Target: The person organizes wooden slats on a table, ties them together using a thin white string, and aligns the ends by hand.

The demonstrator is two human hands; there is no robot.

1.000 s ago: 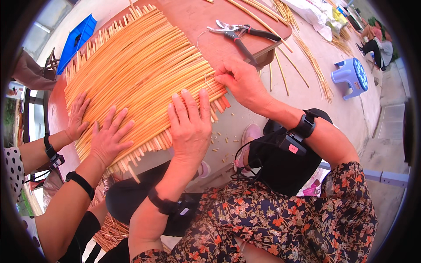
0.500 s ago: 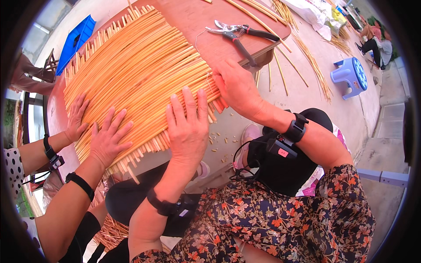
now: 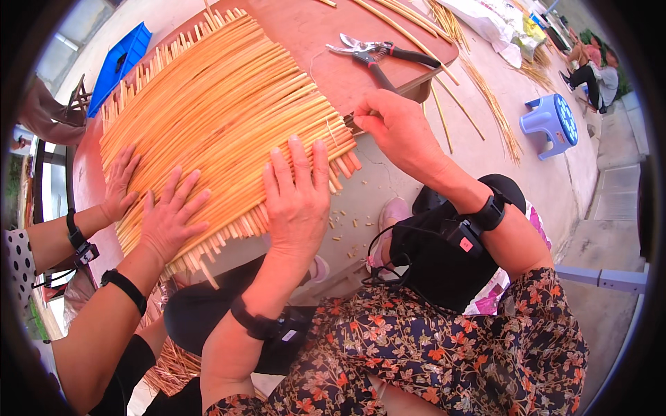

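Note:
A mat of straight, straw-coloured stalks (image 3: 208, 118) lies side by side across the table, its cut ends sticking out unevenly. My left hand (image 3: 298, 201) rests flat on the near right part of the mat, fingers stretched out. Just off the mat's right edge, my right hand (image 3: 399, 132) is closed in a pinch; what sits between the fingertips is too small to make out. A thin pale thread (image 3: 331, 132) crosses the stalks near that edge. Pruning shears (image 3: 378, 55) with dark handles lie on the table beyond my right hand.
Another person's two hands (image 3: 173, 216) press flat on the mat's left part. The reddish table (image 3: 298, 28) carries loose stalks at its far right. A blue crate (image 3: 119, 66) stands far left, a blue-and-white stool (image 3: 551, 125) at right. Stalk offcuts (image 3: 340, 222) litter the floor.
My right hand has drawn away from the mat's right edge, toward the right, still pinched. My left hand and the other person's hands stay in place.

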